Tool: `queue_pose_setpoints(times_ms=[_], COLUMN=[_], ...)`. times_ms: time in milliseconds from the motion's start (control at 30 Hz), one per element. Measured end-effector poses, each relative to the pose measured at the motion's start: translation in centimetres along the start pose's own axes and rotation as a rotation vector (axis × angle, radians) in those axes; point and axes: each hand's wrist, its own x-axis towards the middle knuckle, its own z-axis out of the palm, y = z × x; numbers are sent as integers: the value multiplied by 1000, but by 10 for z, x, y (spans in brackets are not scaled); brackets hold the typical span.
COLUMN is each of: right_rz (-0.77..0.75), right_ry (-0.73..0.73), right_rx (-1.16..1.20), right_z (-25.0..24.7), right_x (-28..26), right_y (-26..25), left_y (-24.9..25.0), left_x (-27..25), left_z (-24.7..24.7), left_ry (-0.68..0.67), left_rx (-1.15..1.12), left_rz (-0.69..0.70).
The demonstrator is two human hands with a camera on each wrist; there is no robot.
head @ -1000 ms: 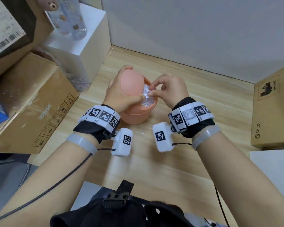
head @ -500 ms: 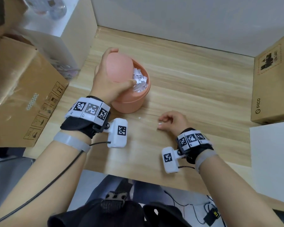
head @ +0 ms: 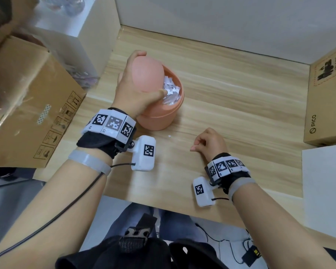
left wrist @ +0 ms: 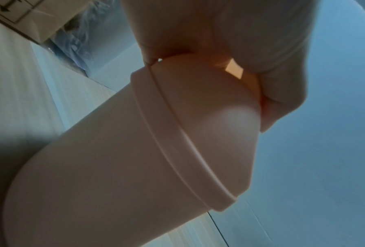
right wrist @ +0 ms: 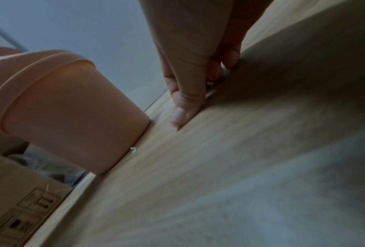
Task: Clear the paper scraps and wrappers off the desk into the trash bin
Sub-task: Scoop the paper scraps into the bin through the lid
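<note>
A salmon-pink trash bin stands on the wooden desk, stuffed with white paper scraps. My left hand grips its swing lid and holds it tilted open, thumb at the lid's lower edge; the left wrist view shows the fingers curled over the lid. To the right of the bin my right hand rests on the desk with its fingers curled down. In the right wrist view something small and pale glints under the fingertips; a hold is unclear. One tiny white scrap lies by the bin's base.
A large cardboard box crowds the desk's left side, with a white box behind it. A Pico carton and a white block stand at the right. The wall closes the back; the desk's front edge is just below my wrists.
One second ago my right hand was at the bin's opening with paper; it has since dropped to the desk on the right. The left hand has kept the lid tilted open.
</note>
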Motion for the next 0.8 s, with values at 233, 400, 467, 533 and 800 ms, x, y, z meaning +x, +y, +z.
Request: queue_pose_setpoints(times_ms=[233,400,467,533,800], right_rz=[-42,-34,-33,-4,-30], right_ry=[-90,-100,-82,-52,46], right_rx=[-154,16,26,6,-17], right_z=[-1,11,21,29,40], right_x=[-3,7,14,19,23], right_y=[-6,-48,-65,-71,-62], left_y=[2,2,3,2,-1], left_x=[0,0,0,0,2], left_z=[0,-1,-1,-1,-2], left_ry=[-5,-13,-15,-18,-33], left_rx=[-1,8,8,5,4], left_rz=[-45,-48,-54,-53,-20])
